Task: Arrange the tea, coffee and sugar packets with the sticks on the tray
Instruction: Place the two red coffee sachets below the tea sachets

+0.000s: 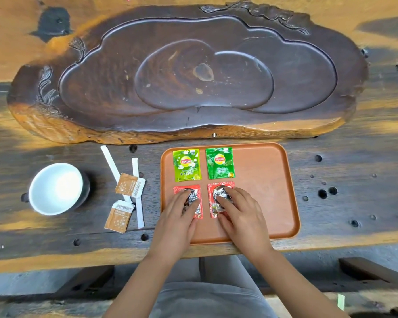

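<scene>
At the left of the frame a white bowl (55, 188) stands on the wooden table (354, 191). To its right, off the tray, two white sticks (137, 191) lie crossed by two brown sugar packets (129, 185), one above the other. A large carved wooden slab (189, 72) fills the upper frame.

The orange tray (262, 180) sits lower centre. In its upper left area two green tea packets (187, 165) lie side by side. Below them lie two red coffee packets (218, 191), also side by side.

The left hand (178, 216) rests flat on the left coffee packet, fingers extended and slightly parted, palm down. The right hand (241, 212) rests on the right coffee packet likewise, fingers loosely spread, pressing downward. Neither hand pinches or lifts anything.
</scene>
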### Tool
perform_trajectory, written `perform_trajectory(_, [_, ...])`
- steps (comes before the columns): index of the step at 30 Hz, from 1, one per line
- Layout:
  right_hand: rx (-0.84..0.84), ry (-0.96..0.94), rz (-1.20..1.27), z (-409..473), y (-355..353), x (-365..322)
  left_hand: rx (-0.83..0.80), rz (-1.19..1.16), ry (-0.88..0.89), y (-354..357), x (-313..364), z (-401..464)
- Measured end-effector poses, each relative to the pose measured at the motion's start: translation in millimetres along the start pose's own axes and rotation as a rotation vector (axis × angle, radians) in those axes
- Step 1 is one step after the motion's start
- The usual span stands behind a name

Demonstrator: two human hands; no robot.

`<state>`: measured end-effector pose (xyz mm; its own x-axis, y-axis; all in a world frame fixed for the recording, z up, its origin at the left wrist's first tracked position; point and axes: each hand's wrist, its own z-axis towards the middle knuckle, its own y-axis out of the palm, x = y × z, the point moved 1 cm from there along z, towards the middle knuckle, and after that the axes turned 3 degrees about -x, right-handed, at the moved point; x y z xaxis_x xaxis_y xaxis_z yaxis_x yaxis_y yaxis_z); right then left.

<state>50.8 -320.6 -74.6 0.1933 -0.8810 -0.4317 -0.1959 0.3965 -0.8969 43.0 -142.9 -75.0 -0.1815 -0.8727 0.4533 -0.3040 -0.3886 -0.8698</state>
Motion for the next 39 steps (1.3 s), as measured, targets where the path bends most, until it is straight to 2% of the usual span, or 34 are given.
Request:
perform_trajectory(19, [-0.005, 0.001, 0.020, 4.6, -2.5, 1.7, 0.010, -0.028, -0.029, 0.8, 5.0, 4.1])
perform_trajectory(23, [0.026, 0.003, 0.096, 6.0, -9.0, -3.1, 0.036, -0.111, -0.044, -8.0, 8.6, 0.8])
perform_trajectory(27, [0.099, -0.006, 0.152, 18.8, -19.8, -25.5, 0.228, -0.241, -0.214, -39.8, 0.2, -20.3])
perform_trajectory(31, [0.106, -0.088, 0.174, 51.5, -16.4, -60.1, 0.431, -0.190, -0.497, -66.0, -37.1, -51.7])
perform_trajectory(33, [0.070, -0.151, 0.182, 69.1, -6.7, -80.8, 0.413, -0.134, -0.587, -68.7, -56.3, -62.1])
perform_trajectory(39, [-0.158, -0.265, 0.058, 105.6, 35.4, -131.9, 0.194, 0.013, -0.600, -56.2, -82.2, -62.4])
